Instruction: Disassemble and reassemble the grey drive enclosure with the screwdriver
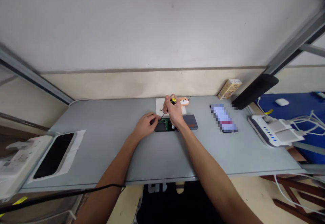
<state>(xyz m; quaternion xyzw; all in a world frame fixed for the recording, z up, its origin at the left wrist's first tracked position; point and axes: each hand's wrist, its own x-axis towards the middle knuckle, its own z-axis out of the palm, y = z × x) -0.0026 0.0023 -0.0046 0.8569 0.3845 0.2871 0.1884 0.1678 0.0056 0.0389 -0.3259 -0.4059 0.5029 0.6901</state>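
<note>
Head view. The right hand (174,112) has its fingers (168,105) closed around the yellow-and-black handle of a small screwdriver (173,100), whose thin shaft slants down and left toward a green circuit board (165,124). The exact contact point of the tip is too small to confirm. The board sits in a dark open casing (159,127) directly below those fingers. The left hand (144,126) lies beside the casing, with its fingers curled at the near edge; whether they hold anything cannot be told.

Just beyond the right-hand fingers lies a white paper sheet (158,106) bearing small dark screws (161,110). To their right are a grey cover with an orange label (191,121) and an orange animal-shaped figure (184,101), all on the grey worktop (101,142).

Risk assessment: a tip slipping under poor alignment or uneven pressure could score the board. An unsteadied casing could shift under torque. A sleeve or hand brushing the paper could scatter the screws.
</note>
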